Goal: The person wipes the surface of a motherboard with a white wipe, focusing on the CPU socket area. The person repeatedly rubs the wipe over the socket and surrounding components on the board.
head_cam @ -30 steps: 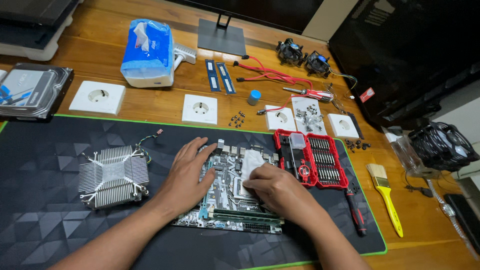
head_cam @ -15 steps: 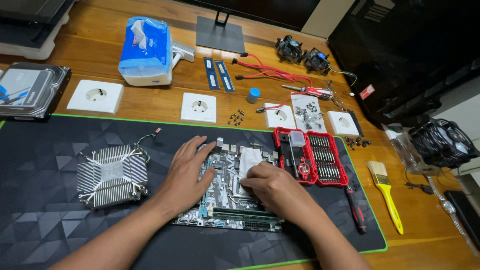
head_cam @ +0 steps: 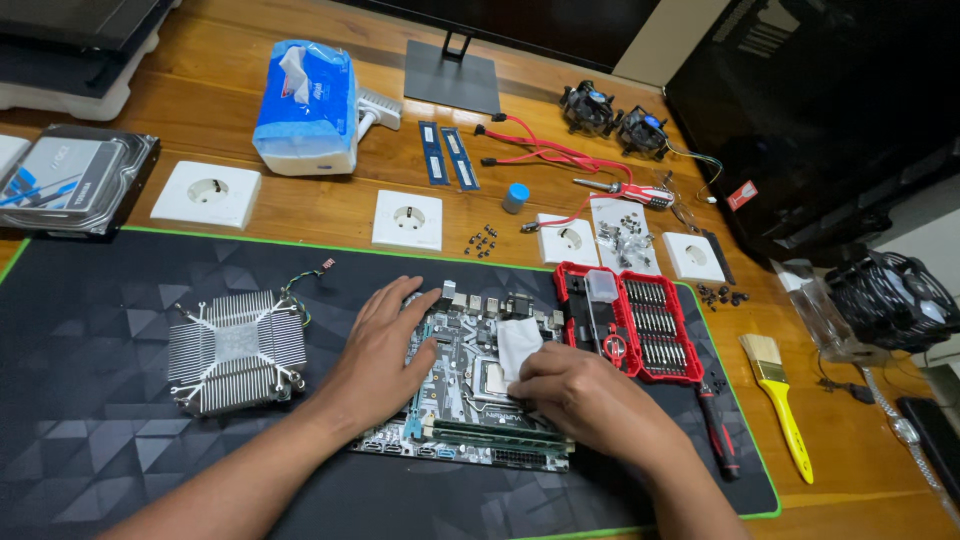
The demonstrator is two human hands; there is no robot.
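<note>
A computer motherboard (head_cam: 462, 400) lies on a black desk mat (head_cam: 90, 440) with a green border. My left hand (head_cam: 378, 352) rests flat on the board's left side, fingers spread. My right hand (head_cam: 590, 400) presses a folded white tissue (head_cam: 518, 342) onto the middle of the board, beside the processor socket (head_cam: 492, 380). The fingertips pinch the tissue's lower edge. Two memory sticks (head_cam: 495, 436) sit in slots along the board's near edge.
A finned metal heatsink (head_cam: 238, 350) lies left of the board. A red screwdriver bit case (head_cam: 628, 320) stands open to the right, a black-and-red screwdriver (head_cam: 718, 430) and a yellow brush (head_cam: 778, 400) beyond it. White sockets, loose screws, a tissue pack (head_cam: 305, 105) and fans sit further back.
My right hand has slid the tissue a little down and to the right across the board. The left hand has stayed flat on the board. The camera view has shifted slightly.
</note>
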